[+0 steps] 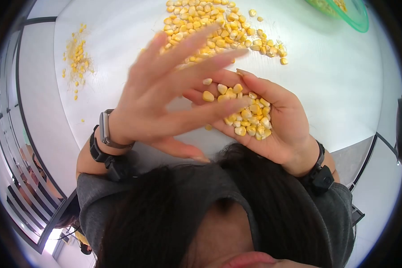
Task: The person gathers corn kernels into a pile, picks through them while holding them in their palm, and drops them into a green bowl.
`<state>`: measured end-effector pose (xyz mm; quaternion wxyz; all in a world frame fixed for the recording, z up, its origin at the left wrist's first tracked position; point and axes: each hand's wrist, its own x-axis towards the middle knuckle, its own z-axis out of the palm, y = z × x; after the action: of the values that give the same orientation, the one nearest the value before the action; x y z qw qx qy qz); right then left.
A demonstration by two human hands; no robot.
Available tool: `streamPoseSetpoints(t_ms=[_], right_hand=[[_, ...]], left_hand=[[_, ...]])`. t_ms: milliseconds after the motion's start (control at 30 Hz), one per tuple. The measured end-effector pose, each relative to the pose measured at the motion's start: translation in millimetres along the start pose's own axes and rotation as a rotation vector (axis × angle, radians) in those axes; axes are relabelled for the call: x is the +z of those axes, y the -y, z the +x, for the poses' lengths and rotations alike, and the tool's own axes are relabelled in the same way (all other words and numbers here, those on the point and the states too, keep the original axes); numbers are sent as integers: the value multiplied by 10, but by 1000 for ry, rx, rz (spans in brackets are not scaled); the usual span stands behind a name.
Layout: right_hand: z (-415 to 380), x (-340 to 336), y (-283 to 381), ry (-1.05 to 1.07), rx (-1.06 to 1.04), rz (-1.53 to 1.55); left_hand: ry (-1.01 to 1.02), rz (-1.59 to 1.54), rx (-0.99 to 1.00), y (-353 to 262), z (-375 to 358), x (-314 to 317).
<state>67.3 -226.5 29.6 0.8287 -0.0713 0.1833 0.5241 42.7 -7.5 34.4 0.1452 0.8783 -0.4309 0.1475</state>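
Observation:
My right hand (285, 120) is cupped palm-up over the table and cradles a small heap of yellow corn kernels (254, 117). Above it, slightly blurred, my left hand (174, 85) is open with its fingers spread; its fingers overlap the palm and part of the heap in this view. A few kernels lie out on the right hand's fingers. Just beyond both hands, a large pile of loose corn kernels (196, 20) covers the far middle of the white table (335, 80), partly hidden by my left fingers.
At the left of the table lies a small scatter of kernel bits and silk (78, 56). A green translucent bowl (359, 20) with yellow pieces in it stands at the far right. Beyond the left table edge is a striped glass partition (27, 178).

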Motion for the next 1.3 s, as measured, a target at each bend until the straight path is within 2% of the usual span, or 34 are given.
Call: streamPoseSetpoints(t_ms=[100, 267, 400, 467, 533, 600, 700, 767, 867, 967, 1067, 1100, 1133, 1167, 1200, 1300], right_hand=[[-25, -8, 14, -50, -13, -40], [-16, -4, 18, -8, 3, 23], [-8, -1, 13, 20, -18, -22], [-5, 17, 0, -37, -18, -26], [-12, -25, 20, 0, 16, 37], [-19, -102, 24, 38, 54, 98], [-47, -165, -5, 113, 16, 171], [-51, -99, 9, 50, 6, 57], [-20, -56, 15, 62, 18, 2], [-22, -17, 5, 42, 20, 29], [-30, -45, 30, 29, 40, 5], [-21, -88, 22, 107, 38, 69], [-15, -153, 7, 184, 37, 134], [15, -273, -14, 329, 42, 179], [2, -252, -18, 327, 44, 177], [-28, -84, -8, 44, 8, 74]], left_hand=[[31, 13, 18, -72, -3, 34], [66, 74, 1, -20, -35, -20], [-15, 164, -35, -45, -92, 28], [-98, 196, -20, -20, -88, 40], [-36, 162, -51, -35, -43, 0], [-45, 6, 42, -35, 26, 56], [-32, 54, 37, -102, -18, 95], [-38, 82, 50, -102, -42, 88], [-73, 105, -7, -108, -91, 51], [-183, 226, -25, -110, -66, 60], [-201, 106, 21, -94, -12, 98], [-121, 98, 28, -140, -5, 87], [-124, 99, 25, -155, -3, 93], [-78, 95, 4, -171, -5, 99], [-33, 91, -17, -181, -9, 102], [-59, 124, -57, -162, -72, 68]])
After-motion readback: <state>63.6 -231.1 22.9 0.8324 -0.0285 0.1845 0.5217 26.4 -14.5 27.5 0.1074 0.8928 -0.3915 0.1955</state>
